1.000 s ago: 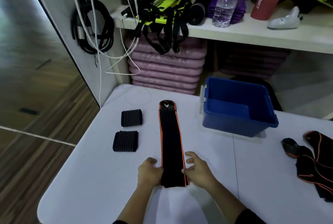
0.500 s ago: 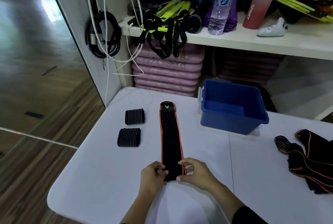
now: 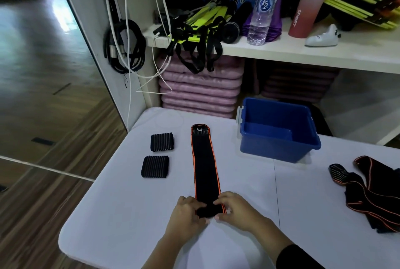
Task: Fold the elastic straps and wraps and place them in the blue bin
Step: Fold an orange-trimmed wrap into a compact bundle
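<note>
Blue bin [image 3: 275, 148] sits on the bench [image 3: 121, 214], ahead and to the right of the grip, well apart from both hands; open top, only its own blue floor and walls show inside. Orange-edged wrap [image 3: 204, 164] lies flat on the bench, running straight away from the grip, far end with a pale logo level with the bin's left wall. Left hand [image 3: 186, 214] and right hand [image 3: 236, 210] are both at its near end, fingers curled onto it, each grip clamped on the fabric. Near end is bunched into a small roll between the fingertips. Two folded ribbed bands [image 3: 162, 142] lie ahead-left of the grip, one beyond the other, apart from the wrap. Heap of loose wraps [image 3: 372, 193] is far right of the grip, at the bench edge. Versus half a second ago: near end was flat and only pinched, now turned over into the roll; hands have closed in toward each other; bin, bands and heap unchanged.
</note>
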A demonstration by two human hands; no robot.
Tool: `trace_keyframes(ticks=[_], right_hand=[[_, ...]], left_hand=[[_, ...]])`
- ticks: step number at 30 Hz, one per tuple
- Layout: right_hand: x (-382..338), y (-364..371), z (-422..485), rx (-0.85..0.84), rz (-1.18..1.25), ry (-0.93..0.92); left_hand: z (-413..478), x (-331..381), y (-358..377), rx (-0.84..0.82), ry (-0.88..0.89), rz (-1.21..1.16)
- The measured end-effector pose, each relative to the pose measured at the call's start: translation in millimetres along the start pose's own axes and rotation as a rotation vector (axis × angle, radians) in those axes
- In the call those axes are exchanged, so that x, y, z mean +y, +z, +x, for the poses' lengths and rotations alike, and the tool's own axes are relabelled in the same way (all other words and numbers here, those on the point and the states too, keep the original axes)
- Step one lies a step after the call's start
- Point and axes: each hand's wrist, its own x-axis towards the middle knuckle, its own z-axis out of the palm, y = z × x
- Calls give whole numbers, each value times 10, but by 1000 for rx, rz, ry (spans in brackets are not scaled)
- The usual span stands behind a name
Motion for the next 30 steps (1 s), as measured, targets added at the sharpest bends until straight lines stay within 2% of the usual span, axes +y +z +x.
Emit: trace_keyframes(ticks=[5,15,22,25,30], right_hand=[[38,-27,25,-6,-21,-25],[42,-67,88,-18,-45,-67],[86,4,55,64,-201,-181],[62,-7,31,56,-137,-176],[37,-83,27,46,161,-28]], left_hand=[[44,17,23,-10,83,20],[61,-2,57,-56,123,86],[57,-24,127,52,196,50],[55,-5,128,38,163,-24],[75,49,67,61,-35,-264]])
